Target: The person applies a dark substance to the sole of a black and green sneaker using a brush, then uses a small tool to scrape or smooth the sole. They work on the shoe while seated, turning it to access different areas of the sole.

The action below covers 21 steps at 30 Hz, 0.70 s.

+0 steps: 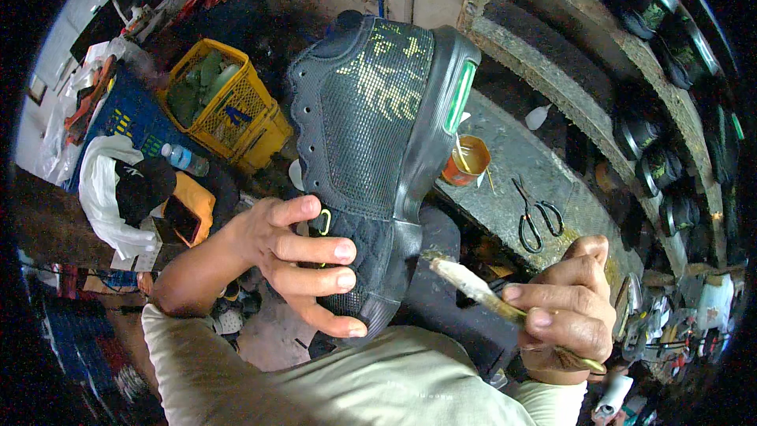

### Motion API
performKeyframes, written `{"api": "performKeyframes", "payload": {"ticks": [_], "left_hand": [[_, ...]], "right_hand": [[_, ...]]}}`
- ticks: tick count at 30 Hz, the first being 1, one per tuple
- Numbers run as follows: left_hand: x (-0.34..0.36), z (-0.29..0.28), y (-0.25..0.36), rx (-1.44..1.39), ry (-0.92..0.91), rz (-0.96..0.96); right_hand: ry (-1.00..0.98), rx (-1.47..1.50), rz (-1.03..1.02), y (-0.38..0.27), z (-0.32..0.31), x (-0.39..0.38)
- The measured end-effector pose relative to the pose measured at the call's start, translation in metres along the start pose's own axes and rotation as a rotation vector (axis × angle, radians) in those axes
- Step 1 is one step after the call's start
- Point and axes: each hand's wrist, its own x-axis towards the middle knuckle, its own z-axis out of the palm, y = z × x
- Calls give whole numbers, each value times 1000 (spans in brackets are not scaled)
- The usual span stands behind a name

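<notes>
My left hand [311, 268] grips the lower end of a black mesh shoe [355, 126], fingers wrapped over its side. The shoe stands nearly lengthwise in the view, with a pale yellow printed pattern, eyelets and a thick black sole edge bearing a green strip. In my right hand [564, 308] is a slim brush [461, 280] with a whitish, stained end, pointing at the lower sole edge; I cannot tell whether it touches. An orange tub [465, 159] with sticks in it and black-handled scissors [540, 217] lie beyond, on a worn grey bench [583, 241].
Wooden racks [599, 87] with black shoes [654, 166] curve along the right. At left are yellow crates [260, 146], a water bottle [185, 159], a white cloth [102, 189] and a phone in orange material [181, 217]. A small white bottle [538, 117] is near the rack.
</notes>
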Motion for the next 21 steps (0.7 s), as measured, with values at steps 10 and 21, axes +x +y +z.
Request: {"api": "performKeyframes", "payload": {"ticks": [10,21], "left_hand": [[14,4,-7,-23,44,92],[21,0,-8,4,10,119]], "right_hand": [[-2,-108,-48,-10,2,11],[-18,-203,-72,-24,7,18]]}}
